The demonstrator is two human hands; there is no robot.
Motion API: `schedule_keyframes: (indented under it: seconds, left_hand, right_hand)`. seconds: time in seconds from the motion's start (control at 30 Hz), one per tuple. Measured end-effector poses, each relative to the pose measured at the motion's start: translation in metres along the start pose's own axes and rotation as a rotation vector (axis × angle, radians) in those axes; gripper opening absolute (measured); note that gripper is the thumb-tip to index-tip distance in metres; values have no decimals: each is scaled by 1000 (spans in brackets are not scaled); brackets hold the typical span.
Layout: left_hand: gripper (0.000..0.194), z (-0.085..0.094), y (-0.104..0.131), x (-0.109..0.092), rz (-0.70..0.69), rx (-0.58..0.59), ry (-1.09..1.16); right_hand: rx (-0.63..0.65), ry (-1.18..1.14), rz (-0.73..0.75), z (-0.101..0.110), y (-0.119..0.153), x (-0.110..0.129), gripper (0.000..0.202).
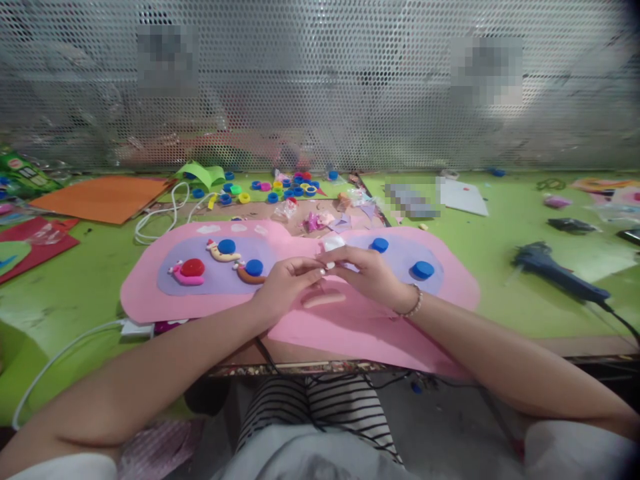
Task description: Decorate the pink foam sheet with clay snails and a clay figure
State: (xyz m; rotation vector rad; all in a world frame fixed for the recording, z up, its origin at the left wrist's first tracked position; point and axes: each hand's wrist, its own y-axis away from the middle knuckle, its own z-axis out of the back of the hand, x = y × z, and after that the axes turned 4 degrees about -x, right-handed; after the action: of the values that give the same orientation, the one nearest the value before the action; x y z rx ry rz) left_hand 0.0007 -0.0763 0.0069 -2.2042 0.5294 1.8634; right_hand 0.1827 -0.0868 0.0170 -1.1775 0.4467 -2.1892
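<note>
striped pants are seen under the near edge of the green table. pink paper is laid on top, with a tan roll on it. over the paper, a white bit is pinched in the fingertips of the right hand. the left hand is curled in close (whether the bit is squeezed by its fingers too cannot be told). a glue gun is laid off to the right. three snails and two blue caps are set on purple patches. behind, loose caps are scattered before a mesh wall.
</note>
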Motion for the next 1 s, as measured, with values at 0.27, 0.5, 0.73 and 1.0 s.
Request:
schedule_keyframes:
  seconds: [0.27,0.5,0.73,1.0]
  left_hand:
    - [22,0,1,2,-6,33,-84]
    - [25,2,1,0,-50,53,-218]
    - [21,1,3,-4,-59,60,-282]
    - [18,0,4,-6,-60,80,-271]
  right_hand:
    - [-7,20,102,-5,0,4,14]
    - [20,133,166,-3,1,3,14]
    - [21,218,283,-2,1,5,14]
    - [15,266,366,-2,3,2,16]
